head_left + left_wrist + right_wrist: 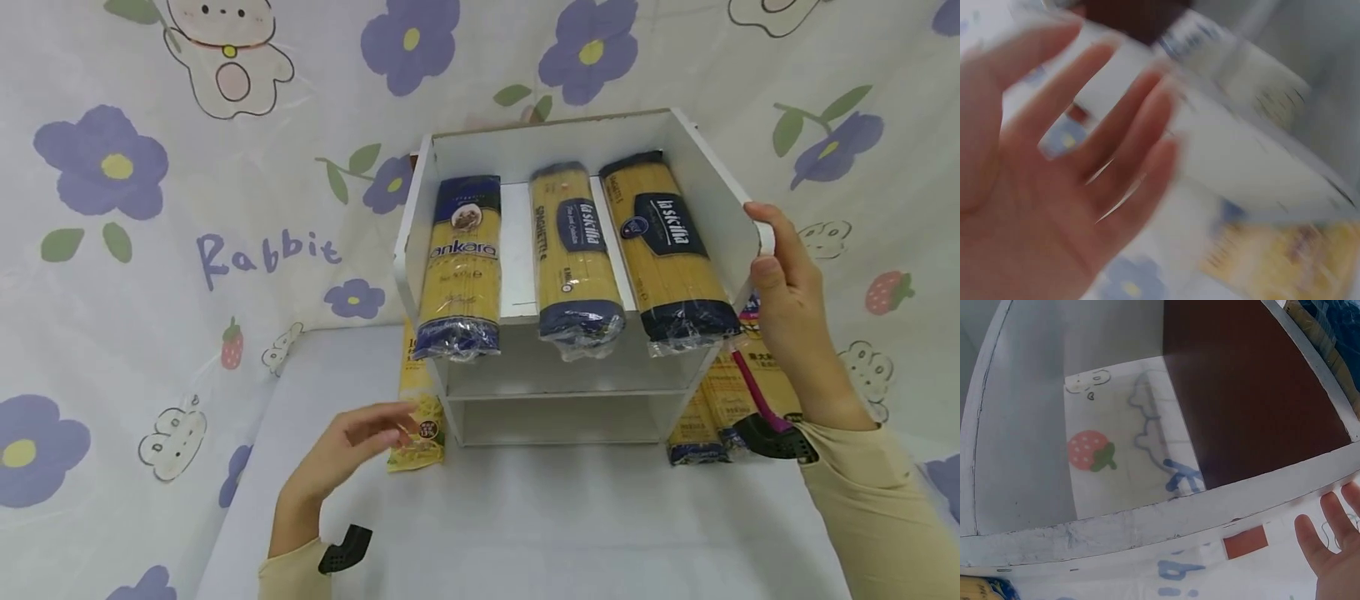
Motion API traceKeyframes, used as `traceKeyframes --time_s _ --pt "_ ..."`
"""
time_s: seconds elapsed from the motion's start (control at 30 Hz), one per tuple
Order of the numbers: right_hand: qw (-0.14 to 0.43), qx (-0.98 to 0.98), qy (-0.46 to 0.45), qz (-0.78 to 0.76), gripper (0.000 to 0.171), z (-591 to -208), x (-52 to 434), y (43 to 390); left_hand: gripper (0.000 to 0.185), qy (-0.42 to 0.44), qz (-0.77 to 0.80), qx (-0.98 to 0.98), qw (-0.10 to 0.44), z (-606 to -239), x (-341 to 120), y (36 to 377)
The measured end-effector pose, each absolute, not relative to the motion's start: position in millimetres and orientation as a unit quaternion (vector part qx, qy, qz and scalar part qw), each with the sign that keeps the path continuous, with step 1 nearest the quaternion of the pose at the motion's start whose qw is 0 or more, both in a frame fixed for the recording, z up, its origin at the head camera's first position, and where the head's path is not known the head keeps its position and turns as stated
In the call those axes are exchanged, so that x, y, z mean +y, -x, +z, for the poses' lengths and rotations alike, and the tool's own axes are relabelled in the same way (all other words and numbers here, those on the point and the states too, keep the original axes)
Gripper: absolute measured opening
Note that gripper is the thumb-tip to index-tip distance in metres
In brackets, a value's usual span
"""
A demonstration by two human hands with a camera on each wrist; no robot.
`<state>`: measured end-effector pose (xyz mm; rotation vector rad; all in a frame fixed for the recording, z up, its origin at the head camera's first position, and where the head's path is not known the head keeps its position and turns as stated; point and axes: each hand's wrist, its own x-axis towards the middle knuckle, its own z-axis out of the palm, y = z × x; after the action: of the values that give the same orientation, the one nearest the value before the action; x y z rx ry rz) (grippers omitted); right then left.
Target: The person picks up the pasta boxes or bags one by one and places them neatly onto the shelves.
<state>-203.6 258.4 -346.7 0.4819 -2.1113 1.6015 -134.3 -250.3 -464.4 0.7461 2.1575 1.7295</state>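
Note:
My right hand (798, 312) grips the top front corner of the white shelf unit's right side panel (723, 187), thumb at the front and fingers over the edge. On the unit's top level lie three spaghetti packs side by side: an Ankara pack (465, 267) on the left, a La Sicilia pack (573, 250) in the middle and a darker-labelled La Sicilia pack (663, 242) on the right. Their lower ends jut past the front edge. Holding nothing, my left hand (337, 458) hovers left of the unit with spread fingers (1141, 125), overlapping a yellow noodle pack (420, 437).
Below the top level are lower shelves (555, 417). More yellow pasta packs (697, 425) lie at the unit's right, partly behind my wrist. The unit stands on a white-covered table (540, 517) before a flower-and-rabbit patterned backdrop (262, 167).

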Motion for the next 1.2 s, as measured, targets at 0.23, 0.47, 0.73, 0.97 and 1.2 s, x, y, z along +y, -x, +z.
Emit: traceKeyframes --time_s 0.23,0.47,0.73,0.97,1.2 --pt "0.218 -0.767 -0.171 0.579 0.049 -344 257 203 0.059 -0.026 0.49 0.87 0.044 -540 -262 171" --pt "0.219 -0.763 -0.176 0.582 0.051 -347 259 204 0.079 0.024 0.391 0.917 0.072 -583 -253 184" --pt "0.233 -0.752 -0.164 0.595 0.061 -344 258 203 0.077 -0.028 0.312 0.948 0.054 -587 -237 194" --pt "0.238 -0.747 -0.16 0.6 0.067 -344 259 204 0.086 -0.045 0.375 0.919 0.113 -586 -242 208" --pt "0.237 -0.754 -0.152 0.593 0.064 -348 260 205 0.101 -0.057 0.467 0.862 0.19 -581 -255 217"
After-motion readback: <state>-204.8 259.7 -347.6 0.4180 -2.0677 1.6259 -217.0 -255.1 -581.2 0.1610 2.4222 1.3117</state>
